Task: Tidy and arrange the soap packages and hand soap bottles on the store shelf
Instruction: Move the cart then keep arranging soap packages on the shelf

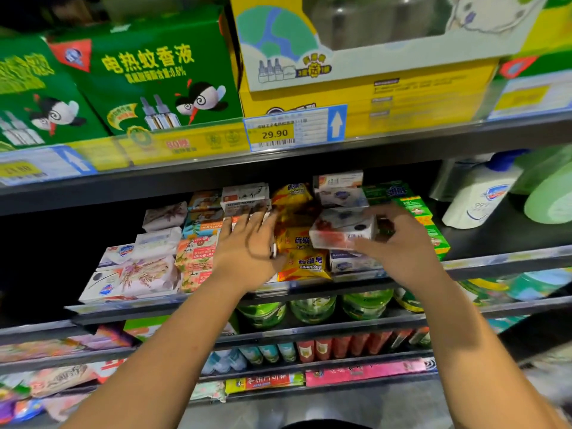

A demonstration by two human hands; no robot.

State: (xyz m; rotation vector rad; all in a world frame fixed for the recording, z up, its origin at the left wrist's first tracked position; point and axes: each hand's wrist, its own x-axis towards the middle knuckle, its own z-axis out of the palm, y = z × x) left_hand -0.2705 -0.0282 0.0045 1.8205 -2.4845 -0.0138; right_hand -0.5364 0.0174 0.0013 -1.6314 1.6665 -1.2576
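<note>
Soap packages fill the middle shelf. My right hand grips a white soap box with red print, lifted over a stack of white soap boxes. My left hand hovers with straight fingers over the pink and white packages, beside the yellow sulfur soap packs. White floral soap boxes lie at the left, green soap boxes at the right. A white hand soap bottle with a blue cap lies tilted at the far right.
Green mosquito-liquid boxes and a yellow box stand on the shelf above, behind a 29.90 price tag. Pale green bottles sit at the far right. Lower shelves hold green jars and small packets.
</note>
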